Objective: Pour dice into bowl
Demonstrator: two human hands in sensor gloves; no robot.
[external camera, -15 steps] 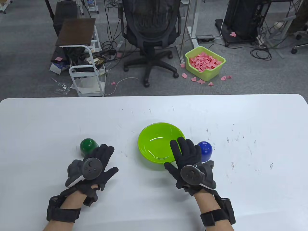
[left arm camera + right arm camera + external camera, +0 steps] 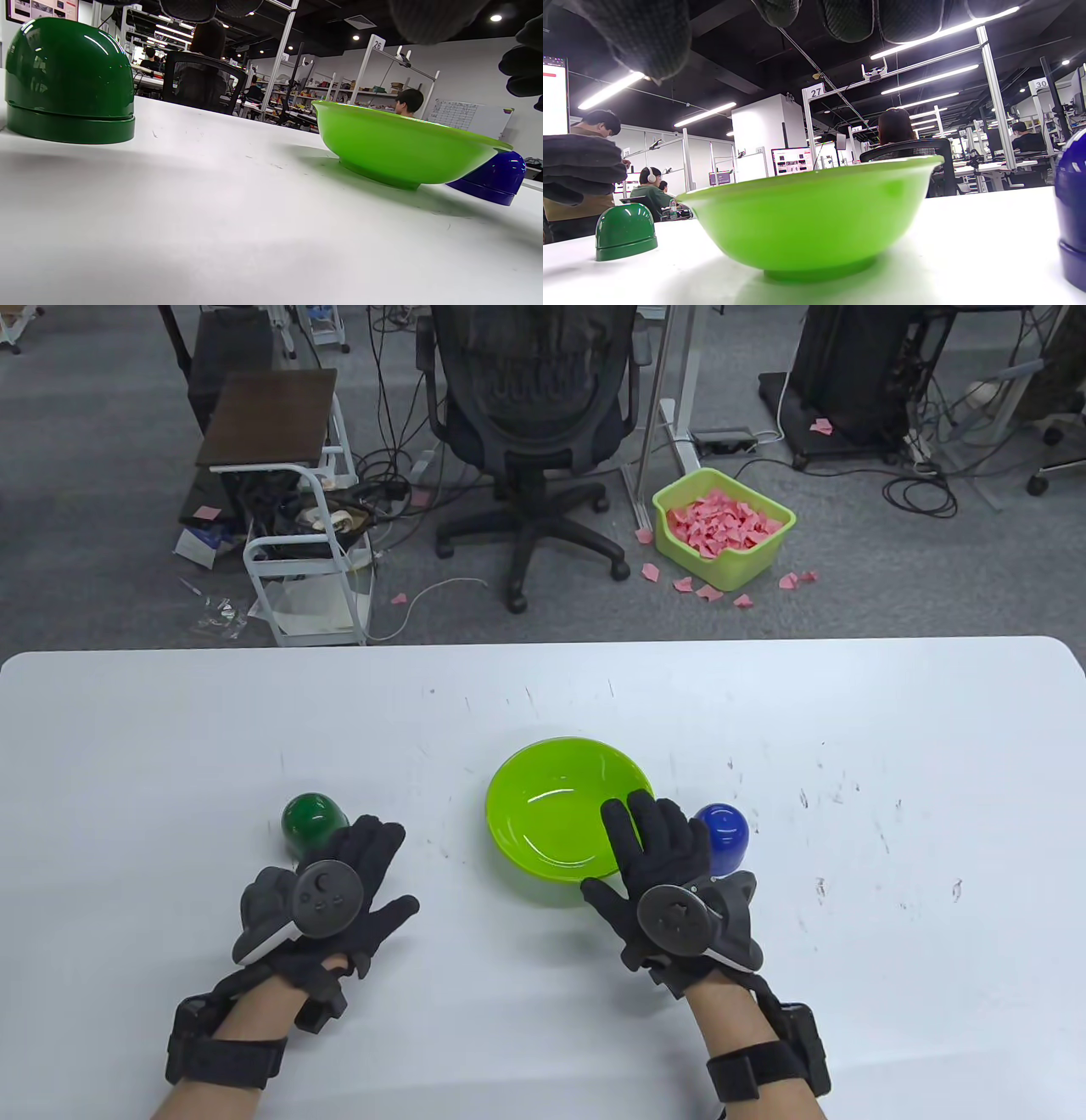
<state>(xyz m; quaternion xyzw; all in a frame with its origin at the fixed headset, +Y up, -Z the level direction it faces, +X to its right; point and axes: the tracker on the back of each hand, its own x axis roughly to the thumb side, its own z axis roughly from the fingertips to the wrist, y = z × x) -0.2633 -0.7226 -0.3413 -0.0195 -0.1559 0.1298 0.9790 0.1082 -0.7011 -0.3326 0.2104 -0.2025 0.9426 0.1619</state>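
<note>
A lime green bowl (image 2: pixel 551 814) stands mid-table, empty as far as the table view shows; it also shows in the left wrist view (image 2: pixel 398 148) and the right wrist view (image 2: pixel 810 216). A green dome cup (image 2: pixel 310 821) stands mouth down left of it, also in the left wrist view (image 2: pixel 68 80) and the right wrist view (image 2: pixel 625 231). A blue dome cup (image 2: pixel 725 831) stands mouth down right of the bowl, also in the left wrist view (image 2: pixel 496 178). My left hand (image 2: pixel 348 874) hovers open just near the green cup. My right hand (image 2: pixel 653 848) is open over the bowl's near right rim, beside the blue cup. No dice show.
The white table (image 2: pixel 848 984) carries small dark scuff marks. Beyond its far edge stand an office chair (image 2: pixel 534 415), a white cart (image 2: pixel 305 551) and a green bin of pink paper (image 2: pixel 721 526) on the floor.
</note>
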